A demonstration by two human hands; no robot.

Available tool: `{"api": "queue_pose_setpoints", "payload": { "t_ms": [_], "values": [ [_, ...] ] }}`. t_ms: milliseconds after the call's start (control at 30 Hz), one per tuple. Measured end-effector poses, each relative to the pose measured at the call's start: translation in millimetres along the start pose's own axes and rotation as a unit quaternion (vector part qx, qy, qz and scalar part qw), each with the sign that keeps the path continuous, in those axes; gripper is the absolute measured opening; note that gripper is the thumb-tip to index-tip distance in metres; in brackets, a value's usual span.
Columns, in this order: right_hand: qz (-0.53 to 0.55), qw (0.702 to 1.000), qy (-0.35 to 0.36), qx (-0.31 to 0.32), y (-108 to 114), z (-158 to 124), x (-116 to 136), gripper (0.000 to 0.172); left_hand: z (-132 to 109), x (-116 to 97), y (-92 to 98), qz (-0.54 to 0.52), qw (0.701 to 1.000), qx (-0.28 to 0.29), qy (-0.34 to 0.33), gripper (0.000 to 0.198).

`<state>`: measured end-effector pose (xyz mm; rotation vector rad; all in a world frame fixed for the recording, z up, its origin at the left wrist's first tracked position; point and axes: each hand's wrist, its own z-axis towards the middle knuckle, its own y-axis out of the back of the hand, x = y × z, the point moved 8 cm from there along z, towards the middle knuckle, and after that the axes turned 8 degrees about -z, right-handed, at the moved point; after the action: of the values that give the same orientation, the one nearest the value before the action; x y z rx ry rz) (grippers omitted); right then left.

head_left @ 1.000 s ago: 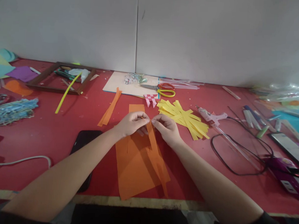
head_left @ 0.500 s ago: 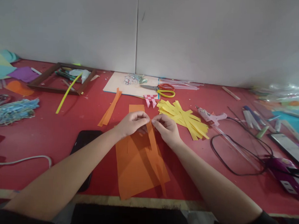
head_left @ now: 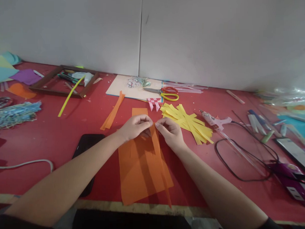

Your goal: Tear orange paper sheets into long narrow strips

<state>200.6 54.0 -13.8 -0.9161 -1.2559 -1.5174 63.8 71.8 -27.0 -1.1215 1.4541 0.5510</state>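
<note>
My left hand (head_left: 134, 126) and my right hand (head_left: 170, 131) meet over the middle of the red table (head_left: 54, 137). Both pinch the far end of a long orange paper strip (head_left: 158, 151) that hangs down toward me. Under it lies a large orange paper sheet (head_left: 140, 171) with cut slits, reaching the table's near edge. Fingers of both hands are pressed together on the strip.
A pile of yellow paper strips (head_left: 187, 122) lies right of my hands, with a glue gun (head_left: 214, 120) and black cord (head_left: 241, 157) beyond. Scissors (head_left: 165, 92), a pink woven piece (head_left: 154, 103), loose orange strips (head_left: 114, 111), a black phone (head_left: 87, 149) and a wooden frame (head_left: 63, 81) surround them.
The strip's lower end has swung slightly and hangs straighter toward the table edge. Both hands stay almost in place.
</note>
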Motion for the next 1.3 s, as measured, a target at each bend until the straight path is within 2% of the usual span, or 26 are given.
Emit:
{"api": "queue_pose_setpoints", "payload": {
  "t_ms": [133,333,433,600,1033,1300],
  "values": [
    [0.012,1.0,-0.006,-0.005,1.1,0.6,-0.9,0.025,0.5,0.7,0.7,-0.007,1.0,-0.007,0.014,0.02],
    [0.019,0.999,-0.027,0.031,-4.6,-0.1,-6.4,0.034,1.3,-1.6,4.8,-0.014,1.0,-0.023,0.009,0.021],
    [0.015,0.998,-0.032,0.044,-5.8,-0.5,-8.2,0.039,0.9,-2.5,5.1,-0.028,1.0,-0.01,-0.003,0.026],
    [0.022,0.999,-0.03,0.028,-2.4,0.3,-7.0,0.038,-0.9,0.1,1.7,-0.015,1.0,0.025,0.002,0.033],
    [-0.023,1.0,0.011,-0.012,1.5,-0.1,0.4,0.041,0.0,-2.1,2.1,-0.012,1.0,0.003,-0.013,0.027],
    [-0.015,0.999,0.002,-0.032,5.0,-0.9,-2.7,0.038,0.8,-3.4,5.9,-0.017,1.0,-0.012,-0.018,0.029]
  ]
}}
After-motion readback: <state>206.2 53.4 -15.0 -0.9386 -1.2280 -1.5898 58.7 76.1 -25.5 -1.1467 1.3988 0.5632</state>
